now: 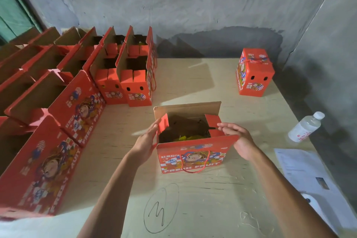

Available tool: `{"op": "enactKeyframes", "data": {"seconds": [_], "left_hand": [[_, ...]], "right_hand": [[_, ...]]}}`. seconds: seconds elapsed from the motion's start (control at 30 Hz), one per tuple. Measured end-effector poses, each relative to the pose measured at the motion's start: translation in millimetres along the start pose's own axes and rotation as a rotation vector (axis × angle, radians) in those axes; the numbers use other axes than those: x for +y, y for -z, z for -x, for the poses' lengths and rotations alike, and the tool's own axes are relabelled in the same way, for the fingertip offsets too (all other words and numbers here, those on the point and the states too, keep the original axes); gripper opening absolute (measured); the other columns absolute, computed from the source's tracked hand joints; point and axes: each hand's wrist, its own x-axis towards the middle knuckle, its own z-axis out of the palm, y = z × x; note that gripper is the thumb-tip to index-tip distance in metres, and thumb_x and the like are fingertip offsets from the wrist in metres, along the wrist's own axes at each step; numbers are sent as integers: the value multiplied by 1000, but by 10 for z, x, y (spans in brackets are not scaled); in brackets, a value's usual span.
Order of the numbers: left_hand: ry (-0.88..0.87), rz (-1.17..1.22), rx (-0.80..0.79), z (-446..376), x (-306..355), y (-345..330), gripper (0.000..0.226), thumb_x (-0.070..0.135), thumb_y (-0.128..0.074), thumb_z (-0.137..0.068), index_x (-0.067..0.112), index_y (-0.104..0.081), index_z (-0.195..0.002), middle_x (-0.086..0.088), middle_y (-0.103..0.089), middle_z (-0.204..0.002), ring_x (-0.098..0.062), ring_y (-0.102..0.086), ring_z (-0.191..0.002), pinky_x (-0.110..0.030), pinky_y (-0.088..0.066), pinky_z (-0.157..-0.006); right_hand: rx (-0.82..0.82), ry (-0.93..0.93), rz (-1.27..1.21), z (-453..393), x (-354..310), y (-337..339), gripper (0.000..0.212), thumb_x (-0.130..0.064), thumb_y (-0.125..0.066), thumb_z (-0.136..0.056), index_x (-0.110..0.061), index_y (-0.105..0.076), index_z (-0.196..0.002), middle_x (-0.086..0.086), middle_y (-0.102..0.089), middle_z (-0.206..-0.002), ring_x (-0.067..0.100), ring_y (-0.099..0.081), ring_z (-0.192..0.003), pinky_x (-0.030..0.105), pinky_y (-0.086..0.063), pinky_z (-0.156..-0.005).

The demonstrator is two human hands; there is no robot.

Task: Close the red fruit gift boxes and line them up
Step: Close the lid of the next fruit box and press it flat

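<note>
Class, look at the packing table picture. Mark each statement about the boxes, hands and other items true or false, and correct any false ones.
1. The box between the hands has its top flaps open. True.
2. The closed box stands at the far right of the table. True.
3. The bottle stands upright. False: it lies on its side near the right edge.
4. The left hand touches the open box's left side flap. True.
5. The right hand holds the bottle. False: it is at the open box's right flap, apart from the bottle.
6. The boxes on the left are all closed. False: their flaps stand open.
</note>
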Motion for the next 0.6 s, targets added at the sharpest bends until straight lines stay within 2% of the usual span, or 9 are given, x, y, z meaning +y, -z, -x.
{"op": "enactKeyframes", "data": {"seconds": [0.07,0.13,0.2,0.27,0.33,0.4,0.47,0.53,0.6], "left_hand": [[-38,-66,-13,-13,-54,-59,46,38,-32,-111,32,-37,-157,5,-20,-169,-25,-22,-155,-46,-32,-121],[-20,-4,-32,-31,-78,-71,42,25,-40,-110,26,-46,-152,11,-16,-169,-22,-23,-153,-41,-38,-118],[2,31,-93,-59,-99,-21,42,6,-44,-108,20,-55,-145,15,-21,-166,-14,-30,-148,-41,-37,-120],[8,-60,-168,-98,-66,48,45,-6,-46,-103,13,-56,-143,18,-30,-159,-2,-42,-138,-37,-44,-114],[31,-161,-217,-163,52,70,45,-9,-48,-101,8,-56,-142,21,-46,-144,7,-59,-116,-28,-57,-94],[134,-177,-187,-320,183,73,37,-6,-47,-102,5,-60,-134,10,-68,-120,-5,-72,-90,-23,-60,-70],[217,-219,-120,-468,300,36,23,-4,-47,-101,1,-65,-115,-10,-67,-103,-16,-72,-71,-25,-59,-59],[150,-650,-28,-620,357,35,12,0,-57,-99,1,-68,-105,-9,-61,-105,-13,-69,-77,-24,-57,-71],[65,-1110,-29,-702,357,7,30,18,-74,-93,11,-68,-122,-1,-58,-120,-16,-60,-105,-30,-49,-95]], "right_hand": [[-24,26,41,71,24,-34,25,-4,-72,-90,-5,-74,-115,8,-75,-121,26,-67,-119,29,-49,-96],[-33,36,79,184,59,-33,26,-10,-76,-88,-10,-76,-114,5,-75,-120,22,-68,-116,28,-49,-93],[-27,39,131,306,117,-9,24,-11,-77,-88,-11,-75,-112,3,-76,-116,18,-70,-109,25,-51,-89],[-36,27,199,375,133,12,22,-12,-78,-89,-9,-74,-110,3,-77,-108,15,-72,-96,21,-54,-79],[-38,-27,198,364,48,15,24,-11,-78,-88,-1,-71,-109,10,-76,-100,16,-70,-82,21,-55,-69],[-38,-95,186,294,-80,-1,24,-7,-75,-90,7,-68,-108,16,-72,-94,18,-69,-75,23,-56,-63],[-33,-143,261,173,-184,-20,22,-9,-73,-93,8,-68,-105,16,-71,-91,17,-66,-70,24,-54,-60],[11,-189,371,46,-231,-70,15,-12,-76,-92,1,-70,-98,11,-71,-86,17,-63,-69,27,-52,-61],[93,-190,521,-51,-203,-126,12,-13,-80,-88,-7,-69,-87,7,-70,-79,17,-61,-67,30,-50,-66]]}}
